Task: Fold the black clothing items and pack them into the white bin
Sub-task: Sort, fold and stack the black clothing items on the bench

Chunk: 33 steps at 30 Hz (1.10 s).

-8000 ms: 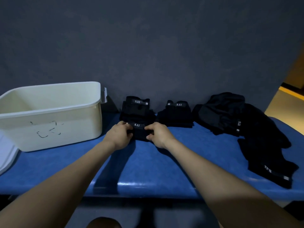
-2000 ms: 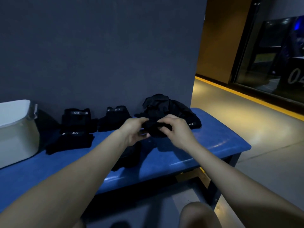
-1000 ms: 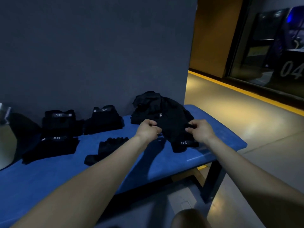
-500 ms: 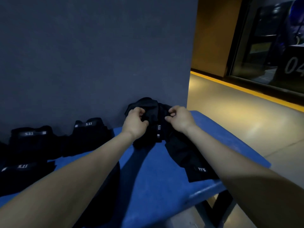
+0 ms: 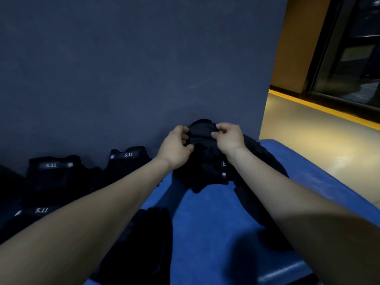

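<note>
Hands: left hand (image 5: pixel 176 148) and right hand (image 5: pixel 229 138) each pinch the limp black fabric garment (image 5: pixel 202 159) | Place: lifted over blue padded tabletop (image 5: pixel 216 214), by the wall | Handling: light, floppy (grip edges; white bin unseen)

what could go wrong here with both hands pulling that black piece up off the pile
Both the left hand and the right hand pinch one black garment atop the loose pile. Other pieces may be tangled with it and get dragged along. The pile reaches toward the blue bench front edge, so a loosened piece could slide off. Everything is black in dim light, so seams and edges are easy to misjudge.
</note>
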Motion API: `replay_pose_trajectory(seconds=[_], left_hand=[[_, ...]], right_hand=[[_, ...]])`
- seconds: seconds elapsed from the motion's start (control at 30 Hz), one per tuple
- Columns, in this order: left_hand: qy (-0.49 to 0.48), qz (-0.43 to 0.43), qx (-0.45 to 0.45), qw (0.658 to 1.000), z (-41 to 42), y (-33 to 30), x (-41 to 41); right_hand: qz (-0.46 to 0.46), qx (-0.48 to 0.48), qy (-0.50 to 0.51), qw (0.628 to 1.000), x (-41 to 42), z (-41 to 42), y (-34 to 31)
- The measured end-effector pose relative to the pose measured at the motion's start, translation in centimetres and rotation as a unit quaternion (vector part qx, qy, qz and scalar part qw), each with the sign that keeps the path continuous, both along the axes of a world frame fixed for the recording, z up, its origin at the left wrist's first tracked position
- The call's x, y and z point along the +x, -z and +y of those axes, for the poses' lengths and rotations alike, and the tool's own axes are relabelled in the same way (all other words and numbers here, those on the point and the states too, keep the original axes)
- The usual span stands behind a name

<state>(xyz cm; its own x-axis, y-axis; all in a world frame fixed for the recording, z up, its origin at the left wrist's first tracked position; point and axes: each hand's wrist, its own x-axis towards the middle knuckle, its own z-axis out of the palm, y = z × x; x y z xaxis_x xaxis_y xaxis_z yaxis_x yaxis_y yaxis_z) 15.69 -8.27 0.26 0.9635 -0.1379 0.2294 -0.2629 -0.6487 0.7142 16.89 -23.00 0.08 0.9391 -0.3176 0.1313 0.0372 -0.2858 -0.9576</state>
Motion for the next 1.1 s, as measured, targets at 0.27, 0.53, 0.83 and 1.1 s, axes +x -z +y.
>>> replay_pose_trajectory(seconds=[0.27,0.53,0.83,1.1], left_hand=[[-0.046,0.043,-0.076,0.995,2.5,-2.5,-3.9],[-0.079,0.173,-0.262,0.946,6.1,-4.0,-9.6],[-0.001,0.211,-0.427,0.879,9.8,-5.1,-15.1],[0.035,0.189,-0.399,0.896,11.1,-5.5,-17.2]], right_hand=[[0.021,0.133,-0.137,0.982,-5.1,2.8,-3.2],[0.017,0.243,-0.277,0.929,-12.7,4.8,-6.3],[0.059,0.206,-0.318,0.924,-16.9,5.6,-5.7],[0.009,0.163,-0.254,0.953,-17.6,7.8,-6.0]])
